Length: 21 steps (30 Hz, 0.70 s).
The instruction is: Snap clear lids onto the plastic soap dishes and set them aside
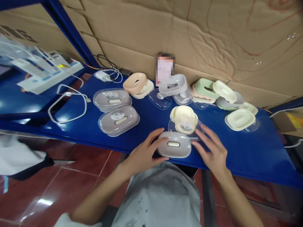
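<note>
Cardboard sheets line the wall behind the blue surface [248, 151] where we work, and a white cable [68, 105] loops across its left part beside two grey soap boxes with clear lids [115, 110]. Further back we see loose soap dishes in peach [136, 83], grey [172, 85], green [204, 88] and cream [240, 119], some leaning on one another. At the near edge, right in front of us, lies a grey soap box [174, 145], its long axis running left to right. Just behind it, touching or nearly so, sits a cream tray in a clear lid [184, 121]. Our left hand [144, 153] curls around the left end of the box, thumb over the top edge and fingers partly closed on it. Our right hand [213, 149] is open, fingers spread and stretched toward the right end of the box; we cannot tell whether the fingertips touch it. The box lies between both hands, with the left one nearer.
</note>
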Motion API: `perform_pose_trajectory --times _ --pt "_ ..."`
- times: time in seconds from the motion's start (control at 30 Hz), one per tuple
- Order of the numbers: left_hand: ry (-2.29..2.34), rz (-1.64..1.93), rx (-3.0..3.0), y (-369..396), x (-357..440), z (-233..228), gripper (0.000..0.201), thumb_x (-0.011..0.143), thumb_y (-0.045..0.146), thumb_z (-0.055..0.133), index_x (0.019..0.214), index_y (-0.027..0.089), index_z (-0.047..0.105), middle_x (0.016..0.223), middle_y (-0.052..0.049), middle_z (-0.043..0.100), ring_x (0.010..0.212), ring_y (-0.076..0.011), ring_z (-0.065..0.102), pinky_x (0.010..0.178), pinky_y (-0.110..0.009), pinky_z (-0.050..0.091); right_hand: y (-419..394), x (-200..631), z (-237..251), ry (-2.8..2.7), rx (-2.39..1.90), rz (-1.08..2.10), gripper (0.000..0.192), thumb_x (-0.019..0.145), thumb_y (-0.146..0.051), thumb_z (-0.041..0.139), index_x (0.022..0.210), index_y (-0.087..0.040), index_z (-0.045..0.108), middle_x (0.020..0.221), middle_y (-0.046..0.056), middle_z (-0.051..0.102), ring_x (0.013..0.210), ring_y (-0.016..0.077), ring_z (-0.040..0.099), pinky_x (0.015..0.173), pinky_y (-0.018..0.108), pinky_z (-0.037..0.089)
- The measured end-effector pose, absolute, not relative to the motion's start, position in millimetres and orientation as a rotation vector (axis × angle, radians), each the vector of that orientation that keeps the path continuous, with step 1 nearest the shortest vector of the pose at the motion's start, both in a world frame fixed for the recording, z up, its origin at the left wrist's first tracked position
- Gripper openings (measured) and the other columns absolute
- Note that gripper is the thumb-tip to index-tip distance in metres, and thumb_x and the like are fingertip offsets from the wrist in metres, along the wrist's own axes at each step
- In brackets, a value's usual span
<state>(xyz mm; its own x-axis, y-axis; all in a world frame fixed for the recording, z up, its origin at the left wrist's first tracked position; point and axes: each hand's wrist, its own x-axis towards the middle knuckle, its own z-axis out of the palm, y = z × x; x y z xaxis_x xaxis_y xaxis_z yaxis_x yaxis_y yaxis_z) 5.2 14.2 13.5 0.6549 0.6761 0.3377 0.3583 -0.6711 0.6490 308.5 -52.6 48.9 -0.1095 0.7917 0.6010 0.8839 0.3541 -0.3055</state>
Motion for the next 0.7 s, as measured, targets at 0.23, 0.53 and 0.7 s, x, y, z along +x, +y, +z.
perform_pose_trajectory --times 0.23,0.53,0.7 --pt "0.801 0.717 2.231 16 4 12 0.106 0.091 0.043 0.087 0.172 0.039 0.019 0.171 -0.017 0.042 0.156 -0.0394 0.049 0.121 -0.061 0.054 -101 275 17 -1.982 -1.444 -0.067 0.074 0.098 -0.016 0.076 0.164 -0.038 0.05 0.153 0.01 0.065 0.141 0.0356 0.065 0.11 0.057 0.061" --pt "0.788 0.671 2.25 19 4 15 0.091 0.092 0.047 0.085 0.168 0.038 0.036 0.169 -0.013 0.045 0.153 -0.036 0.053 0.123 -0.058 0.052 -104 270 12 -2.039 -1.468 -0.154 0.078 0.098 -0.015 0.074 0.167 -0.037 0.044 0.151 0.012 0.066 0.144 0.0346 0.062 0.11 0.056 0.061" --pt "0.902 0.685 2.307 10 -11 19 0.086 0.095 0.044 0.082 0.168 0.037 0.036 0.167 -0.012 0.049 0.149 -0.0344 0.058 0.118 -0.052 0.057 -101 280 18 -2.145 -1.404 -0.011 0.073 0.105 -0.028 0.066 0.171 -0.031 0.036 0.157 0.014 0.063 0.148 0.0338 0.059 0.114 0.055 0.058"
